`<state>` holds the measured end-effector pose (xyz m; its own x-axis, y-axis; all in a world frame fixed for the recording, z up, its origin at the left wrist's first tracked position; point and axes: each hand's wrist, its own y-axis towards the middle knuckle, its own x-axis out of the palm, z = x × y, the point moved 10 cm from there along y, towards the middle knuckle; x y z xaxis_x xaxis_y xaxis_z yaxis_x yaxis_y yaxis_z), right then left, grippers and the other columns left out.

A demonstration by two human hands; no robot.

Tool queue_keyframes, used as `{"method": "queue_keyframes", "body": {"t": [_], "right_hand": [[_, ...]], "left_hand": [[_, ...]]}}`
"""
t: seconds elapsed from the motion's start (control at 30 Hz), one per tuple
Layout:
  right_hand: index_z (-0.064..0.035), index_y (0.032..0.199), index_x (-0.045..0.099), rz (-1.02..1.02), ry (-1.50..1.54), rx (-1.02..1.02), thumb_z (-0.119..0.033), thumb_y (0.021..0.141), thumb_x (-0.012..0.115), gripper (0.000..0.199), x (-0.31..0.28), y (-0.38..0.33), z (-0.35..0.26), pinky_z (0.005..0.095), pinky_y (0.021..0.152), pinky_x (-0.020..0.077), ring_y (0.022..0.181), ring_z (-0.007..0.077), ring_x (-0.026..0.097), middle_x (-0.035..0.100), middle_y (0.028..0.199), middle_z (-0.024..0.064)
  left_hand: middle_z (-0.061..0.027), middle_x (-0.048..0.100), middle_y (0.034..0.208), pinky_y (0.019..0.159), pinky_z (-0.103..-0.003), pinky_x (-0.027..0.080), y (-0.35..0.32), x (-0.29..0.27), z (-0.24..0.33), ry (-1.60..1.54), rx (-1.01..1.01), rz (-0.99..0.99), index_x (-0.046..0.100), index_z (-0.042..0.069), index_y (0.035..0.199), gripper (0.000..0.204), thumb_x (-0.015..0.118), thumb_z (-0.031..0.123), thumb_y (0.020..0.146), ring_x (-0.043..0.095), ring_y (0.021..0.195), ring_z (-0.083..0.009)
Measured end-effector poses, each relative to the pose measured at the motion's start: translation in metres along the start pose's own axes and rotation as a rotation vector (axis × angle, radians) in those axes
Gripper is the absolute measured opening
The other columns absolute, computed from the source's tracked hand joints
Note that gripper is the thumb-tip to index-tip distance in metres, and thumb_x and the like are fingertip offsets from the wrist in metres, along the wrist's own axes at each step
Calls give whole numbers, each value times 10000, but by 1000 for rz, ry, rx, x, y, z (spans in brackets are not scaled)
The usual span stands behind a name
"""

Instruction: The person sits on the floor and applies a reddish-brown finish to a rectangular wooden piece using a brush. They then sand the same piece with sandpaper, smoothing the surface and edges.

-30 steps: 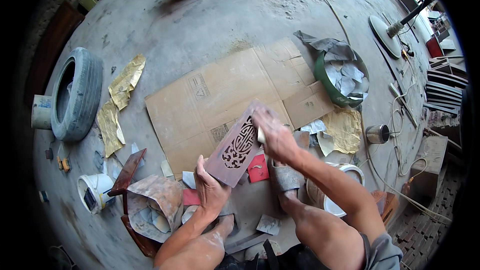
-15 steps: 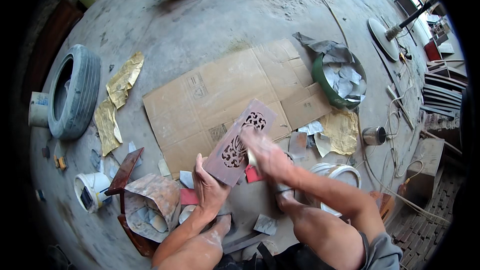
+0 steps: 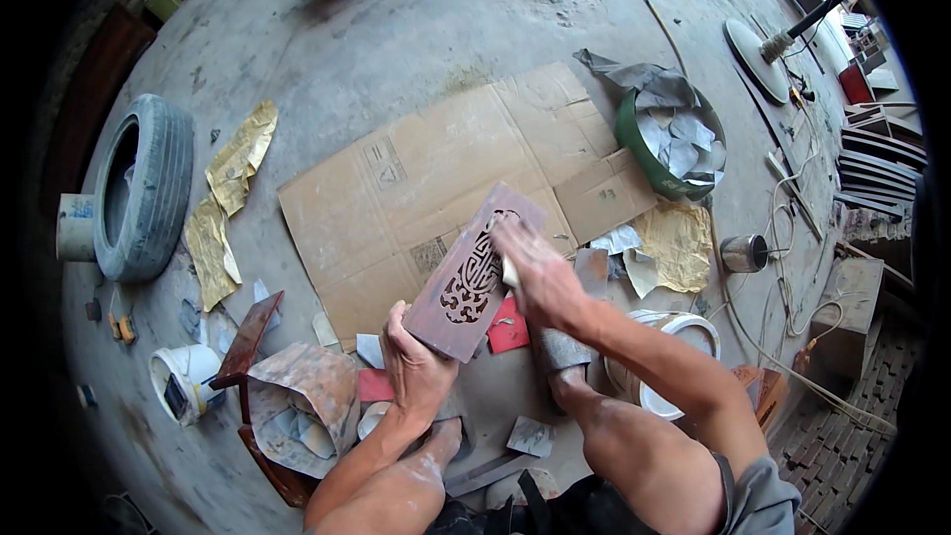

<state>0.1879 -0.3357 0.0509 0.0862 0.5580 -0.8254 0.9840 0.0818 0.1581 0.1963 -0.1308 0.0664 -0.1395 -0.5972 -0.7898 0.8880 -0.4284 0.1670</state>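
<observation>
A flat reddish-brown wooden panel (image 3: 436, 322) with a cut-out scroll pattern slants up and to the right above my lap. My left hand (image 3: 418, 372) is closed around its near left end, thumb along the edge. Against the panel's face, near its far end, presses my right hand (image 3: 543, 277), slightly blurred. Under that palm shows the edge of a pale folded piece of sandpaper (image 3: 510, 270); most of it is hidden. Beneath and beyond the panel lies flattened cardboard (image 3: 367, 203). A red sheet (image 3: 508, 327) rests on the floor close to the right hand.
A green basin (image 3: 626, 127) of crumpled grey sheets stands at the right, near a metal can (image 3: 743, 254) and cords. White buckets (image 3: 203, 362) and a tyre (image 3: 163, 188) are around me. An open sack (image 3: 322, 376) leans by my left leg; yellow paper (image 3: 238, 163) lies beyond.
My right hand has slid along the panel toward its far end, uncovering more of the middle of the pattern. My left hand keeps its hold, and the panel has shifted only slightly.
</observation>
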Motion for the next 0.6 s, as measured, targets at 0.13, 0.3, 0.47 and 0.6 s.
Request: {"method": "queue_keyframes", "body": {"t": [0.13, 0.3, 0.47, 0.6], "right_hand": [[85, 1478, 459, -82, 128, -120, -57, 772, 666, 749, -5, -15, -52, 477, 1271, 315, 1489, 390, 428, 466, 1557, 292], [68, 1496, 455, -3, 48, 27, -55, 788, 655, 746, -3, -2, -7, 477, 1251, 347, 1464, 405, 457, 486, 1545, 286], [30, 1501, 475, -60, 165, -117, -5, 751, 638, 768, -2, -21, -37, 474, 1229, 387, 1444, 393, 491, 505, 1529, 284], [15, 1502, 487, -76, 84, 210, -35, 801, 643, 720, 7, -4, 29, 443, 1227, 396, 1453, 390, 480, 496, 1539, 281]], "left_hand": [[-234, 536, 1257, 982, -501, 411, -3, 0, -3, -37, 16, 7, 269, -41, 1472, 1083, 956, 239, 683, 536, 1117, -413], [-236, 532, 1252, 982, -510, 405, 2, 1, 0, -29, -3, 2, 278, -27, 1474, 1062, 945, 201, 680, 530, 1119, -424], [-240, 530, 1266, 989, -510, 404, -1, 3, -4, -35, 0, 16, 281, -28, 1476, 1058, 938, 197, 678, 529, 1129, -426], [-242, 534, 1264, 992, -509, 402, 2, -4, -1, -13, -1, 9, 275, -35, 1482, 1069, 939, 216, 683, 532, 1129, -421]]}}
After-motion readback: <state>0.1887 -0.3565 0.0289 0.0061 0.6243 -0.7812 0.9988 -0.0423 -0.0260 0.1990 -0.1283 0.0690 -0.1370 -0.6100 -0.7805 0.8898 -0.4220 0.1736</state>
